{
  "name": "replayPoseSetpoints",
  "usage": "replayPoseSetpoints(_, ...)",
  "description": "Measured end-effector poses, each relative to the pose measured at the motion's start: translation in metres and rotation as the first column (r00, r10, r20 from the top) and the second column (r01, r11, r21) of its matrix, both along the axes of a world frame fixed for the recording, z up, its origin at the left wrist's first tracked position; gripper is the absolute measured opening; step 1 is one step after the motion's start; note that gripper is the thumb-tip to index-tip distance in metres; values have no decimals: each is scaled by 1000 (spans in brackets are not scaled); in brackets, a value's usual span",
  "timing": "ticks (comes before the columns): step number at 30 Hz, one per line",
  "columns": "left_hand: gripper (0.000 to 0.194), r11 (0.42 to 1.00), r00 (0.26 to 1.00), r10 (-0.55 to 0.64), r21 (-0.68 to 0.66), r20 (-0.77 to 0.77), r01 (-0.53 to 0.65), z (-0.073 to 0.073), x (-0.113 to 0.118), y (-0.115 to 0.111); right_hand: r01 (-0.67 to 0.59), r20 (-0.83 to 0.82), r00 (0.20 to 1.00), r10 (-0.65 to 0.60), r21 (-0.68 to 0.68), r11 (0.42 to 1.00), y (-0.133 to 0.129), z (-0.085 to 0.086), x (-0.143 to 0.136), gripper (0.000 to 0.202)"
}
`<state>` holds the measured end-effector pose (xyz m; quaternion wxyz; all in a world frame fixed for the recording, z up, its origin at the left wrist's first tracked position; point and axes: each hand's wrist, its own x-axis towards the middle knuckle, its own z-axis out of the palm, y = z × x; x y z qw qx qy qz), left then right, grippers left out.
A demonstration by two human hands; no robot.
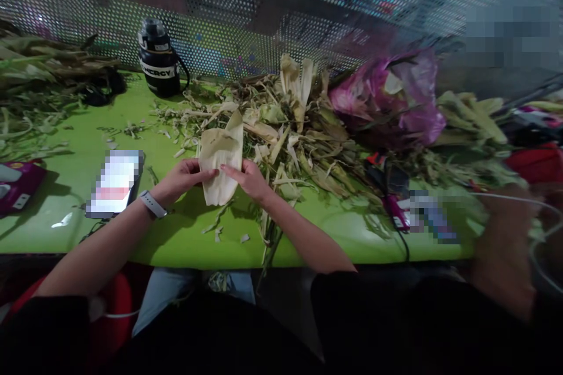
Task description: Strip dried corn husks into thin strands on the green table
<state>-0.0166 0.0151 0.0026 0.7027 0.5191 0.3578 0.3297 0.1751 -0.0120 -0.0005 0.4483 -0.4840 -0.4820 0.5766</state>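
Pale, broad corn husk leaves (220, 155) hang upright between my two hands over the green table (176, 246). My left hand (187, 177) pinches their left side, thumb on the front face. At the right side, my right hand (248, 177) grips them the same way, its thumb close to the left one. The fingers behind the leaves are hidden. A light watch band is on my left wrist. Just behind the leaves lies a heap of dried husks and shreds (325, 158).
A phone (115, 181) lies left of my left wrist. Behind stand a black bottle (159, 64) and a perforated metal panel (246, 17). A pink plastic bag (391, 99) is at the back right. Another person's arm (505, 240) is at the right.
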Motion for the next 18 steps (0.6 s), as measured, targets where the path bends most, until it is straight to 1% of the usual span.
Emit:
replayPoseSetpoints(5,26,998,998,-54,-18,-14,54,-3,0,0,-36,92,995,34,30,999,-3,0,0,42)
replayPoseSetpoints(9,23,999,999,-46,-12,-2,46,2,0,-1,-130,70,989,129,15,991,-3,4,3,43)
replayPoseSetpoints(12,21,997,997,-75,-4,2,75,6,-1,0,-202,102,974,201,3,979,-1,6,8,41)
replayPoseSetpoints(15,21,993,993,-114,2,-37,115,8,-3,2,-259,135,958,255,13,966,0,6,11,40)
replayPoseSetpoints(18,24,992,989,-119,38,-91,122,7,-6,4,-280,157,950,271,37,959,-1,6,12,39)
